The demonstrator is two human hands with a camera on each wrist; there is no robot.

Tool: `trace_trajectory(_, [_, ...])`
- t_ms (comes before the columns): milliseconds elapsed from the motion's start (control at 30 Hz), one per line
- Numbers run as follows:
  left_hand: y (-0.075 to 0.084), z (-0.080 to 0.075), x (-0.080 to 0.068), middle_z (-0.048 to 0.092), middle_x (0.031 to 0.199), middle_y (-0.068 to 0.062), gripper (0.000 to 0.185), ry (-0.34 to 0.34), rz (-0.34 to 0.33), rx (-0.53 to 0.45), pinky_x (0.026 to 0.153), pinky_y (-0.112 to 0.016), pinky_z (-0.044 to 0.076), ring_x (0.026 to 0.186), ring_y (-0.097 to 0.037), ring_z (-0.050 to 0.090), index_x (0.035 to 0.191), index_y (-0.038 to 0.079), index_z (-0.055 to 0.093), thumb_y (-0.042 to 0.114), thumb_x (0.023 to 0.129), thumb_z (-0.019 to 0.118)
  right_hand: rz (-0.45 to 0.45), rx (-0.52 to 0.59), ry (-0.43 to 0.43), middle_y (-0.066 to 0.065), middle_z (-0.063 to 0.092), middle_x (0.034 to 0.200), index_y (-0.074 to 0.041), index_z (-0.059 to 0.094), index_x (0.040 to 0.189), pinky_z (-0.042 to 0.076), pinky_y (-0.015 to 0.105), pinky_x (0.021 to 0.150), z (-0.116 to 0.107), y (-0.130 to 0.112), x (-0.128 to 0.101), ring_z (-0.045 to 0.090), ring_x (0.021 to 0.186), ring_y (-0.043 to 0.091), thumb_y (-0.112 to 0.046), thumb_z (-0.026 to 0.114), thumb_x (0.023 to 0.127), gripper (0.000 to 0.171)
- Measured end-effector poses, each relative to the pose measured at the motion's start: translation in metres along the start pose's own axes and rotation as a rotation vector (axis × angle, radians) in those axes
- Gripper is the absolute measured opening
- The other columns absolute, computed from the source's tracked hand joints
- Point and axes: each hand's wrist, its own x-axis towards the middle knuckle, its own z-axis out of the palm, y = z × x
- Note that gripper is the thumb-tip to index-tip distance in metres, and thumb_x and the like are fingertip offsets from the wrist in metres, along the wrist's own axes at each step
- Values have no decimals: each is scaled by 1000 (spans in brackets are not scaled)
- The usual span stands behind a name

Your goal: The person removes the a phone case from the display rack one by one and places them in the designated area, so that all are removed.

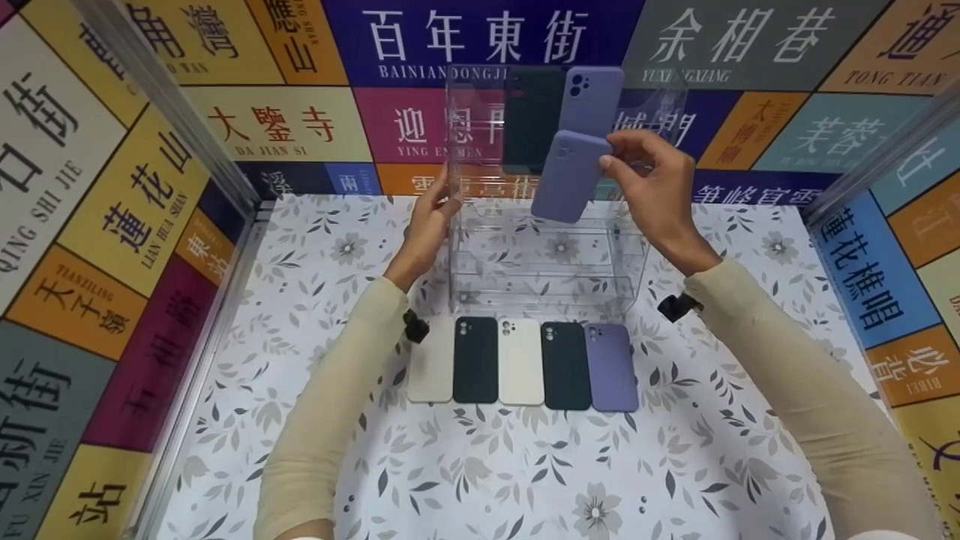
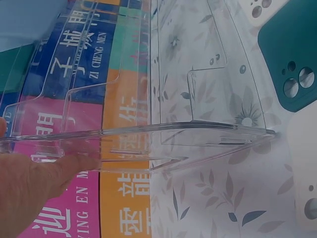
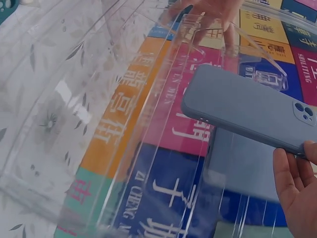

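A clear tiered display rack (image 1: 540,279) stands on the table, its side panel gripped at the left by my left hand (image 1: 429,229). In the left wrist view a finger (image 2: 74,166) lies along that panel. My right hand (image 1: 664,187) pinches a purple phone case (image 1: 568,184) by its upper right edge. The case tilts slightly, camera cutout up, in front of the rack's upper tiers. Behind it, another purple phone case (image 1: 594,94) and a dark green phone case (image 1: 534,112) stand side by side in the rack. The held case overlaps the lower part of the purple one.
In front of the rack lies a row of phone cases: white (image 1: 430,371), dark green (image 1: 476,364), white (image 1: 521,367), dark green (image 1: 566,371) and purple (image 1: 615,371). A leaf-patterned cloth (image 1: 480,480) covers the table. Colourful sign-printed walls (image 1: 292,124) enclose the back and sides.
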Motion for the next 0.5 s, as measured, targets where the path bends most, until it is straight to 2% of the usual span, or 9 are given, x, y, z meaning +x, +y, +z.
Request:
trace_trajectory(200, [0,-1,0,49,165,-11,67,10,-12,0,117,-55,47,150,-32,51,176,33,26,23,116,54,68,-3,23,17,76,108,2,79,122,63,25,86,-17,5,-10,73,93,19,5,79,99,24])
trace_trajectory(500, [0,1,0,49,166,-11,67,8,-22,12,117,-54,47,149,-32,52,177,34,25,24,116,54,132,-96,36,14,77,109,0,79,123,60,21,87,-41,3,-29,73,95,15,3,78,100,23])
